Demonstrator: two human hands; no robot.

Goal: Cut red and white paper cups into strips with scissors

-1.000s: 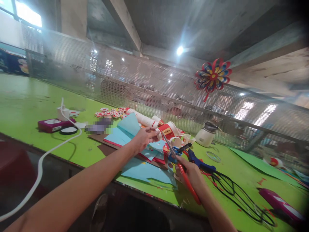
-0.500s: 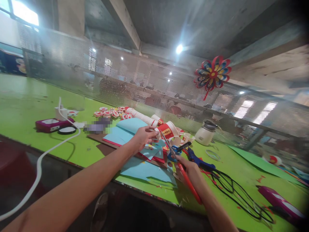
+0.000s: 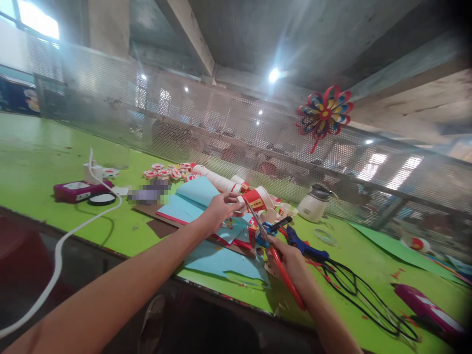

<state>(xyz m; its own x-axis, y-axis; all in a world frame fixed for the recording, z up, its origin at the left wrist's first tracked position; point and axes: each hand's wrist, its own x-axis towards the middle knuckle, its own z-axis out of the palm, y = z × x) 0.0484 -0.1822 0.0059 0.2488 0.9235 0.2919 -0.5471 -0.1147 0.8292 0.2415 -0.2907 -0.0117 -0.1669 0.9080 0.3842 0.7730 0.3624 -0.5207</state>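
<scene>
**Scissors out over the paper pile on the green bench**

Head cam, only one view here. The person's right hand [image 3: 293, 260] is wrapped around the red handles of a pair of scissors [image 3: 275, 255], blades pointing up and away toward the left hand. The blade tips sit right next to a red-and-white paper piece [image 3: 256, 199]; whether they're actually biting into it is too blurry to call. The left hand [image 3: 219, 211] has its fingers pinched together at the edge of that same piece, hovering over the light blue paper sheets [image 3: 191, 201] stacked on the green table [image 3: 37, 157].

Around it: a blue glue gun [image 3: 306, 248] just beside the right hand with its black cord [image 3: 365, 300] looping off to the right, a white pot [image 3: 313, 206] further back, a row of red-and-white discs [image 3: 165, 172], and a white cable [image 3: 59, 250] trailing off the table's near edge. A colourful paper pinwheel [image 3: 324, 114] hangs on the mesh screen [image 3: 202, 118] behind.
</scene>
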